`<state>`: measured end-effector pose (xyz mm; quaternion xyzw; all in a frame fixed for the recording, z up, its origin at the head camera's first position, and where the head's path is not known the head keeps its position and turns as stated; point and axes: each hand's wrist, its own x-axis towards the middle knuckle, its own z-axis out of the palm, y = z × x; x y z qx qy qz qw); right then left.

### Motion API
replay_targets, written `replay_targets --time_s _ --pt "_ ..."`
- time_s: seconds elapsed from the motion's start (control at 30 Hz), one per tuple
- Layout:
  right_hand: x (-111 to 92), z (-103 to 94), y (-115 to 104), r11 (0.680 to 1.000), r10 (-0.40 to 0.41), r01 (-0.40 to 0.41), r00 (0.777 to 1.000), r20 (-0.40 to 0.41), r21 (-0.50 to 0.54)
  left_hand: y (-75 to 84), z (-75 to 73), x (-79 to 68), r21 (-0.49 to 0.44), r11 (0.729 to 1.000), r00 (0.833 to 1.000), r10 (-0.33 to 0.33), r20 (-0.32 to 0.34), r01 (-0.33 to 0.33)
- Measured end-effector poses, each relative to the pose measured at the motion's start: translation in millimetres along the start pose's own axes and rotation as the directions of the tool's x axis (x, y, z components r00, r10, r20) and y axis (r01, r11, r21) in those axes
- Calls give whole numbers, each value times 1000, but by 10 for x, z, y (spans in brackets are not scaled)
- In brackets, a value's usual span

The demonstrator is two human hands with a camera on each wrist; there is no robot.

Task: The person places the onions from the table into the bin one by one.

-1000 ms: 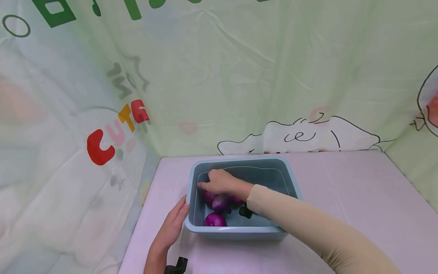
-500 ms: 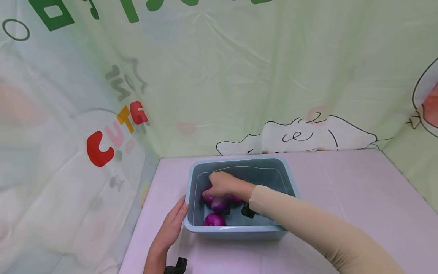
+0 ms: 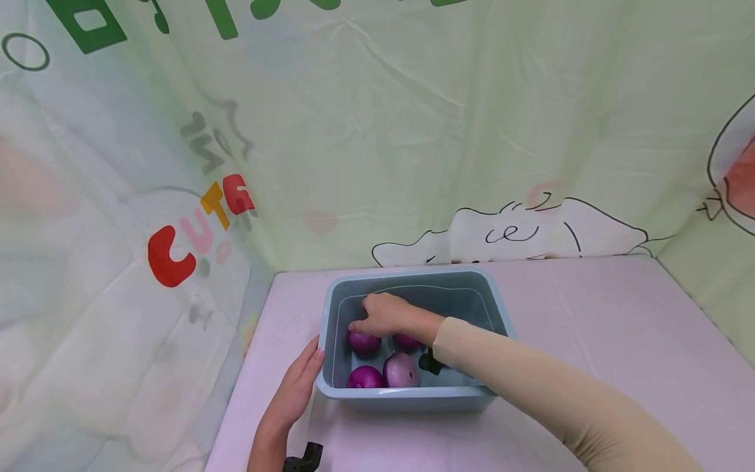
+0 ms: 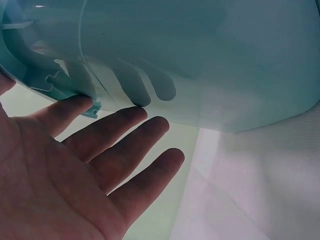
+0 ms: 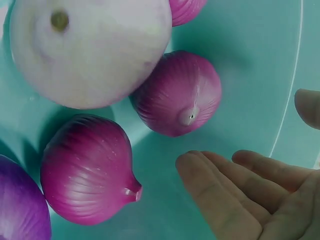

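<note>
My right hand reaches into the blue-grey plastic basin, fingers loosely extended and holding nothing. Its fingertips point toward a red onion, with a gap between them in the right wrist view. Another red onion lies near the fingers. Beside these is a large, round pale-lilac vegetable with a small dark spot, lying next to a red onion by the near wall. A dark purple rounded thing shows partly at the frame edge. My left hand rests straight fingers against the basin's left outside wall.
The basin stands on a pale pinkish table with a printed curtain behind it and another at the left. Black wrist camera mounts sit on the wrists. The basin's walls rise around the right hand.
The dark purple vegetable amid the onions is gone from its earlier spot; a pale-lilac one now shows nearer the front wall. My right hand has shifted slightly right; the left keeps its place.
</note>
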<state>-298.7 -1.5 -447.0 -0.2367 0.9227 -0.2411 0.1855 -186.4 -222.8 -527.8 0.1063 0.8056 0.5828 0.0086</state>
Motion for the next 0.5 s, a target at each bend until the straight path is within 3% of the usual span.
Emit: replay_targets --time_s 0.27,0.5 --pt "-38 -141 35 999 -31 31 999 -28 15 -5 3 29 5 1000 1000 11 -7 -11" --pt "-349 -437 44 995 -41 53 989 -143 82 68 -91 46 92 996 999 19 -33 -16"
